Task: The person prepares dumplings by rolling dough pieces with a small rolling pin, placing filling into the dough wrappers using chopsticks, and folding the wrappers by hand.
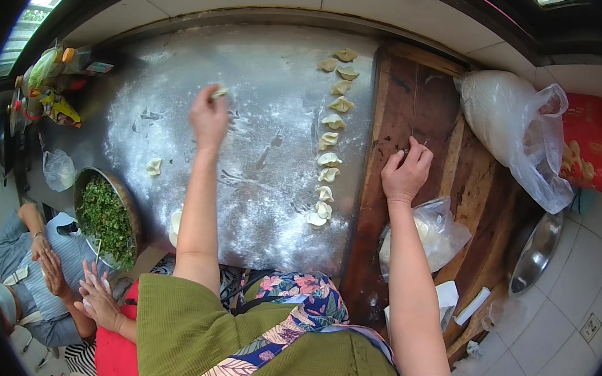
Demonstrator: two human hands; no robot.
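My left hand (208, 122) is over the floured metal worktop (267, 201) and pinches a small folded dumpling (220, 92) between thumb and fingers. Over the dark wooden board (396, 99) to the right is my right hand (407, 171), its fingers bent and the thumb apart, with nothing visible in it. Whether its fingertips touch the wood I cannot tell. Between the hands, several folded dumplings (330, 159) form a column near the worktop's right edge. One more dumpling (154, 167) lies alone to the left. Pale dough pieces (175, 222) are partly hidden behind my left forearm.
A bowl of chopped green filling (105, 218) stands at the lower left, beside two people's hands (97, 296). Bagged goods (53, 104) crowd the far left. On the right are a full plastic bag (498, 114), a red package (588, 142), another bag (433, 230) and a steel basin (536, 254).
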